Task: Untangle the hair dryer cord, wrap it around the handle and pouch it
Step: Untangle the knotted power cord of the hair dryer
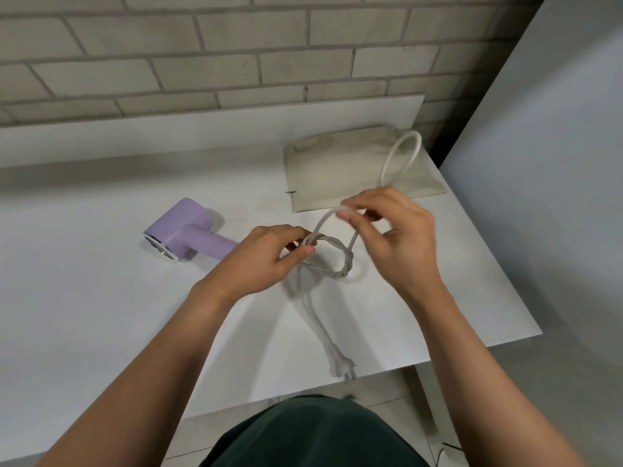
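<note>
Untangling step: my left hand pinches the knotted cord, my right hand pinches a free loop. Next: feed that loop back through, gently.

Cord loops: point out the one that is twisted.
The low loop at the left hand: its strands wind round each other. Those at the right hand and over the pouch are single strands.

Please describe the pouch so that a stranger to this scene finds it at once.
Start at the white table under the brick wall; go to its far right corner. There lies the pouch, beyond the right hand; a loop of cord rises in front of it. It is the only flat, cream cloth item; the hair dryer on the left is lilac.
</note>
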`<state>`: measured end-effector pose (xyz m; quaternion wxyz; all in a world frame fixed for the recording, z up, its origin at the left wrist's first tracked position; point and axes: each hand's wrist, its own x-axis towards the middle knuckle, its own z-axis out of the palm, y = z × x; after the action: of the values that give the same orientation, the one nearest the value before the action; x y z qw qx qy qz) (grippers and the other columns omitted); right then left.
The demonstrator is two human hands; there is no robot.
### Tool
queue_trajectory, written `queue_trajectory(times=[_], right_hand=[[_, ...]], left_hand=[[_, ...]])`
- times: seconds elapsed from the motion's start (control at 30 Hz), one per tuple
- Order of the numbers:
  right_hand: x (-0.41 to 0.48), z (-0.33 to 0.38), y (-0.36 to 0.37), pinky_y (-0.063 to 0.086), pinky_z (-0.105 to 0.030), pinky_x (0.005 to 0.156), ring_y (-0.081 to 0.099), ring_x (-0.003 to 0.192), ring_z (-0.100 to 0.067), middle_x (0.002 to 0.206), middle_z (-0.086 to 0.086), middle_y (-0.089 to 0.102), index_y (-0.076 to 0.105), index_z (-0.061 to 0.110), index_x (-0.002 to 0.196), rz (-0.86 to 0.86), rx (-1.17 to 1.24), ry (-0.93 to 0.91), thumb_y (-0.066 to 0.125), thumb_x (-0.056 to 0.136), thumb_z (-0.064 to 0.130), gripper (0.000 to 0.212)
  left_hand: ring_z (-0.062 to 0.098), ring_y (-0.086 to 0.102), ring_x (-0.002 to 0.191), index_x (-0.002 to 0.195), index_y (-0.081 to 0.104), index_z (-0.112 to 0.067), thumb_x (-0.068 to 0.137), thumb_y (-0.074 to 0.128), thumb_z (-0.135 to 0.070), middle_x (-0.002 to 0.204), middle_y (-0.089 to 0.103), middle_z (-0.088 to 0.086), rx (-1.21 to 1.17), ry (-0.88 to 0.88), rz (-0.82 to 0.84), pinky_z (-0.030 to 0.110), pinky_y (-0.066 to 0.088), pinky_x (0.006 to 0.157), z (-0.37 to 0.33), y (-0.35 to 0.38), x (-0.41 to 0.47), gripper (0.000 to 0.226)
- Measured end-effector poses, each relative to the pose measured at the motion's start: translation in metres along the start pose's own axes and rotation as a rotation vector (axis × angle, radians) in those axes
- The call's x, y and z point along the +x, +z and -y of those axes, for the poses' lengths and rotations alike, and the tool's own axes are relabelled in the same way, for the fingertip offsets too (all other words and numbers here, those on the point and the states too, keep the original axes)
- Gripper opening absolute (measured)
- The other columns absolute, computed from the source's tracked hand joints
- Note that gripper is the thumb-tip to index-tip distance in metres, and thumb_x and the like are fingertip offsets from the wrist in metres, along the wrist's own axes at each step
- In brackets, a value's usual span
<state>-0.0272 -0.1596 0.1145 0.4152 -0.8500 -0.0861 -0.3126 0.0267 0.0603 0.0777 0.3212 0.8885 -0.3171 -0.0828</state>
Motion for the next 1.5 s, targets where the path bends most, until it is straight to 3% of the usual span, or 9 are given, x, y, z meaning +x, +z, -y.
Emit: queue_trajectory(times=[0.3, 0.47, 0.6, 0.73, 0.9, 1.13, 1.23, 1.33, 1.5], right_hand=[[0.004, -0.023, -0.010, 0.054, -0.026, 0.078, 0.066, 0.073, -0.009, 0.108, 0.006, 0.073, 0.076, 0.026, 0.108, -0.061, -0.054, 0.492, 0.072, 0.097, 0.032, 0.013], [-0.001, -0.014, -0.008, 0.058, -0.036, 0.087, 0.065, 0.100, -0.017, 0.138, 0.001, 0.059, 0.060, 0.018, 0.142, 0.135, -0.333, 0.043, 0.059, 0.091, -0.002, 0.055], [-0.008, -0.008, 0.018, 0.054, -0.033, 0.068, 0.062, 0.091, -0.025, 0.113, 0.003, 0.069, 0.073, 0.019, 0.122, 0.399, -0.461, -0.263, 0.073, 0.084, 0.001, 0.042], [-0.005, -0.015, 0.027, 0.045, -0.027, 0.056, 0.061, 0.077, -0.021, 0.092, 0.005, 0.064, 0.079, 0.024, 0.094, 0.380, -0.508, -0.270, 0.082, 0.086, 0.019, 0.010], [0.009, -0.002, 0.007, 0.049, -0.020, 0.067, 0.056, 0.071, 0.002, 0.097, 0.001, 0.068, 0.079, 0.015, 0.101, 0.069, -0.129, -0.059, 0.074, 0.096, 0.021, 0.009], [0.005, -0.015, -0.004, 0.048, -0.018, 0.070, 0.054, 0.064, -0.005, 0.099, 0.012, 0.068, 0.075, 0.024, 0.100, -0.045, -0.049, 0.314, 0.072, 0.097, 0.023, 0.004], [0.001, -0.020, -0.007, 0.057, -0.038, 0.074, 0.057, 0.067, -0.008, 0.128, 0.005, 0.062, 0.068, 0.021, 0.125, 0.041, -0.365, 0.177, 0.065, 0.097, 0.012, 0.030], [-0.004, -0.007, 0.001, 0.058, -0.034, 0.069, 0.065, 0.100, -0.022, 0.146, 0.004, 0.054, 0.057, 0.026, 0.144, 0.272, -0.440, -0.134, 0.065, 0.089, 0.000, 0.061], [-0.005, -0.015, 0.023, 0.047, -0.029, 0.057, 0.064, 0.086, -0.024, 0.101, 0.003, 0.067, 0.077, 0.025, 0.112, 0.371, -0.525, -0.256, 0.078, 0.089, 0.025, 0.023]], left_hand=[[0.011, 0.062, 0.084, 0.088, 0.063, -0.026, 0.101, 0.049, -0.051, 0.084, 0.066, -0.011, 0.003, -0.073, -0.011, 0.037, 0.051, 0.072, 0.005, 0.006, 0.005, 0.032], [0.016, 0.060, 0.080, 0.088, 0.062, -0.024, 0.096, 0.039, -0.054, 0.083, 0.062, -0.008, 0.083, -0.080, -0.032, 0.047, 0.053, 0.071, 0.002, 0.013, 0.007, 0.038], [0.015, 0.057, 0.076, 0.087, 0.061, -0.023, 0.098, 0.042, -0.050, 0.080, 0.059, -0.007, 0.082, -0.079, -0.079, 0.046, 0.051, 0.069, 0.002, 0.011, 0.007, 0.035], [0.013, 0.059, 0.082, 0.099, 0.067, -0.026, 0.100, 0.043, -0.049, 0.087, 0.060, -0.010, 0.058, -0.056, -0.043, 0.043, 0.052, 0.073, 0.002, 0.009, 0.003, 0.033], [0.013, 0.058, 0.082, 0.089, 0.066, -0.021, 0.102, 0.052, -0.047, 0.089, 0.061, -0.010, 0.072, -0.072, 0.013, 0.042, 0.052, 0.076, 0.012, 0.017, 0.002, 0.032], [0.013, 0.057, 0.071, 0.075, 0.056, -0.024, 0.101, 0.041, -0.054, 0.073, 0.060, -0.007, 0.083, -0.105, -0.061, 0.047, 0.052, 0.065, 0.009, 0.013, 0.001, 0.042], [0.011, 0.053, 0.068, 0.069, 0.048, -0.031, 0.098, 0.037, -0.059, 0.070, 0.054, -0.009, 0.117, -0.104, -0.062, 0.044, 0.051, 0.062, 0.006, 0.012, 0.001, 0.042], [0.012, 0.049, 0.066, 0.064, 0.040, -0.039, 0.101, 0.044, -0.052, 0.068, 0.049, -0.011, 0.137, -0.084, -0.063, 0.042, 0.051, 0.061, 0.005, 0.015, 0.001, 0.039], [0.015, 0.053, 0.068, 0.076, 0.059, -0.025, 0.102, 0.051, -0.047, 0.071, 0.053, -0.007, 0.127, -0.069, -0.053, 0.044, 0.050, 0.064, 0.012, 0.016, -0.001, 0.035]])
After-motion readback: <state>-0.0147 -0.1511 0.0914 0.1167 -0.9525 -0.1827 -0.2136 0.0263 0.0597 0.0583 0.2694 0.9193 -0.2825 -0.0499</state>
